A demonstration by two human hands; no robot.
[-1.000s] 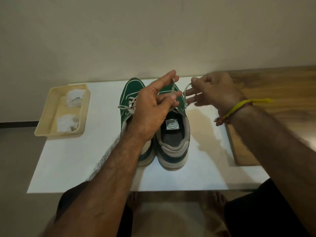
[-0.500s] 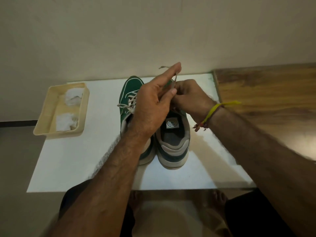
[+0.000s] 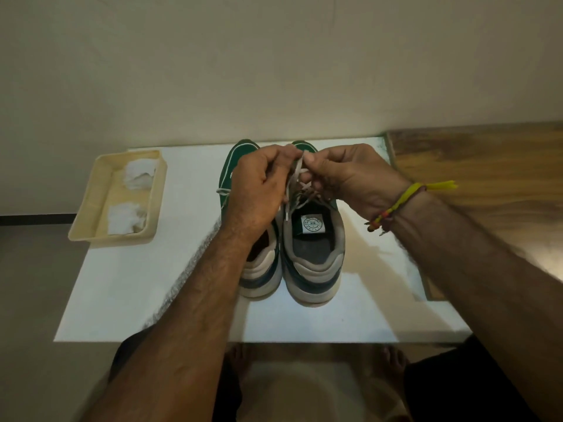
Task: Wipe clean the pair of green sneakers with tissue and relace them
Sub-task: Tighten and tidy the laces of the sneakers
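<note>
Green sneakers (image 3: pixel 313 239) stand side by side, heels toward the person, in the middle of a white board (image 3: pixel 122 284). Above the right shoe, the left hand (image 3: pixel 259 190) and right hand (image 3: pixel 350 178) each pinch its pale lace (image 3: pixel 297 169) with curled fingers. A cream tray (image 3: pixel 88 208) holding tissue wads (image 3: pixel 125 219) sits at the board's left edge.

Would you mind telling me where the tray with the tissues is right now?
In the head view, the beige tray sits at the white table's far left corner, left of the green sneakers, holding two tissue wads, apart from both hands.

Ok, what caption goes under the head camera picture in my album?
Left hand and right hand pinch the lace over the right green sneaker.
</note>
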